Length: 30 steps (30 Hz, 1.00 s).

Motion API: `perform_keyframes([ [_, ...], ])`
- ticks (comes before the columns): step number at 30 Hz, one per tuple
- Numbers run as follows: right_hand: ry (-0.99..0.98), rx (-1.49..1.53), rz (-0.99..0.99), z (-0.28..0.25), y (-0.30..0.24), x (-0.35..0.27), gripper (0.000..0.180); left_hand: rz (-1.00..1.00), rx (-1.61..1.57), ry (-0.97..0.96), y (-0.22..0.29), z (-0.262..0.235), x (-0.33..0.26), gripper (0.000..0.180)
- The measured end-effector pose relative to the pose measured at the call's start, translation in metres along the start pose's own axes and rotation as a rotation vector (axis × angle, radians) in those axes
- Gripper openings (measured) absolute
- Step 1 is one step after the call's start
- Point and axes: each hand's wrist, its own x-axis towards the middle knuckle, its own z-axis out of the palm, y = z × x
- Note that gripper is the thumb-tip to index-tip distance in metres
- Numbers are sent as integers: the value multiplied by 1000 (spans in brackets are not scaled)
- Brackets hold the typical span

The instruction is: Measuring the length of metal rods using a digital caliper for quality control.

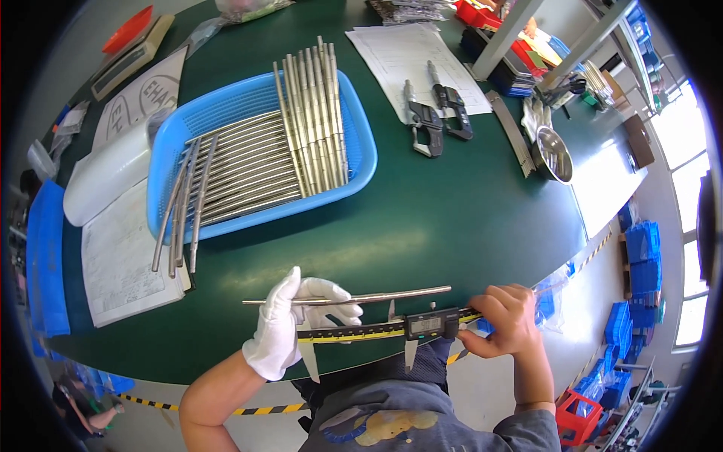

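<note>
A white glove covers my left hand (277, 325), which grips a thin metal rod (403, 291) between thumb and fingers near its left part. The rod lies roughly level above the table's near edge. Just below it is a long digital caliper (361, 331) with a black and yellow beam, its jaws apart and pointing down. The caliper's left end is against my gloved hand; whether those fingers also grip it is hard to tell. My bare right hand (503, 320) is closed around the beam's right end, beside the display slider (431, 324). The rod is apart from the long lower jaws.
A blue basket (361, 154) of metal rods stands on the green table (452, 218), several rods jutting over its near left corner. Two micrometers (426, 128) lie by paper sheets (376, 53). A metal bowl (553, 154) stands right; papers (124, 264) and a scale (135, 56) are left.
</note>
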Motion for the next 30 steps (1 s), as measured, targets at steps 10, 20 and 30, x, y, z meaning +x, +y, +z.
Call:
perform_keyframes([
  [10, 35, 9, -9, 3, 2, -1, 31, 43, -14, 62, 3, 11, -1, 58],
  [20, 47, 76, 9, 9, 10, -3, 34, 27, -21, 85, 2, 6, 1, 61],
  [30, 245, -98, -65, 16, 18, -11, 53, 35, -1, -184, 2, -10, 5, 59],
])
